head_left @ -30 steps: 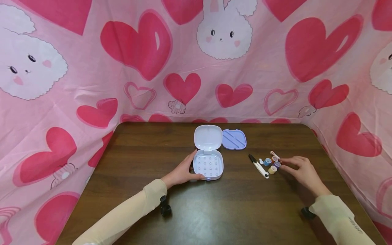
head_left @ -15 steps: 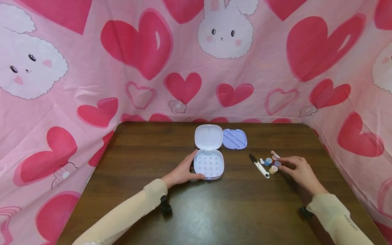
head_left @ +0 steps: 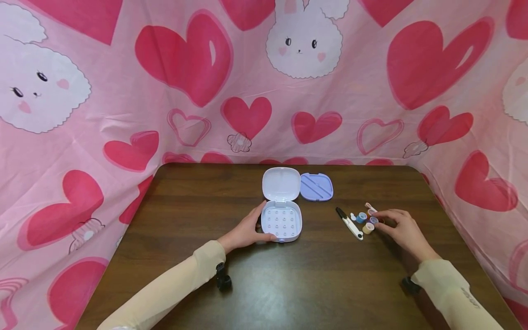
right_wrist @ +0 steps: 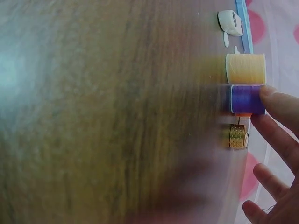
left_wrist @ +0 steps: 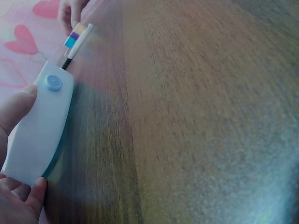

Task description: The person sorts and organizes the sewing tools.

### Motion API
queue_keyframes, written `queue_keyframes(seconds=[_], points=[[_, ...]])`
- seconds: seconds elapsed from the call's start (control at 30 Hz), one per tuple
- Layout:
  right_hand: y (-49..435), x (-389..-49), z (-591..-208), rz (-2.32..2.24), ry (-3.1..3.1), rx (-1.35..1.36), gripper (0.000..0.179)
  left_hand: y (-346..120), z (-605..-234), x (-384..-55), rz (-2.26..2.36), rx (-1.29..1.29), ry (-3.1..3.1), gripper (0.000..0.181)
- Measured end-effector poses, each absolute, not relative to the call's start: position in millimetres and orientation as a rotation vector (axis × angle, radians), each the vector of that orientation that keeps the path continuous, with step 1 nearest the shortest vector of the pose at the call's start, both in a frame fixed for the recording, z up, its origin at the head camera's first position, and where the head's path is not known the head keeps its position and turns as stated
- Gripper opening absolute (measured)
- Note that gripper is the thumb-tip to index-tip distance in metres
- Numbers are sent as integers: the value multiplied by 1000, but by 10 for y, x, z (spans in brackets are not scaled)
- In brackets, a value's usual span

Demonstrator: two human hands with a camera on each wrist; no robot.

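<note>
Spool of purple thread (right_wrist: pixel 246 99) at right fingertips, white sewing box (left_wrist: pixel 44 126) in left hand

Right hand (head_left: pixel 402 228) pinches the upright spool between thumb and forefinger, its other fingers lightly bent and off it. Left hand (head_left: pixel 244 230) grips the sewing box, thumb on the front wall near the clasp button (left_wrist: pixel 53 83), fingers along the outer side.

The key relation runs crosswise: the pinched spool is with the right hand, well apart from the box, which lies over to that hand's left, its rows of upright pegs (head_left: pixel 283 219) facing up. The spool's axis appears vertical, as the pegs do; the right hand is by far the nearer to it.

Close about the right fingertips stand a pale yellow spool (right_wrist: pixel 246 69) on the near side, a blue spool (head_left: pixel 361 217) inward, an orange spool (right_wrist: pixel 243 114) mostly hidden, and a gold thimble (right_wrist: pixel 237 136) past the forefinger. Between the hands, nearer the right, black-and-white snips (head_left: pixel 353 227) lie slantwise, dark end pointing away from the person.

Beyond the left hand the lid (head_left: pixel 281 185) stands open, a lavender tray (head_left: pixel 316 187) just beside it on the counter (head_left: pixel 288 284).
</note>
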State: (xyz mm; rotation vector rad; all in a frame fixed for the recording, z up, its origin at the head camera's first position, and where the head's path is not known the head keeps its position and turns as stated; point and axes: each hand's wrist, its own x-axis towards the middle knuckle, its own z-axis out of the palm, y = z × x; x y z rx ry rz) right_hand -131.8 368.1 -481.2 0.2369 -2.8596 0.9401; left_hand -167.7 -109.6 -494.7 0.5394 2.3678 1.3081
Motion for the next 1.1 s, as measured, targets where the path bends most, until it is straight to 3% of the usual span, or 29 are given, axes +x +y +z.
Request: queue_keyframes(seconds=[1.1], points=[[3703, -1269, -4768, 931, -2840, 160, 31, -1100, -4940, -1681, 1317, 562, 2364, 114]])
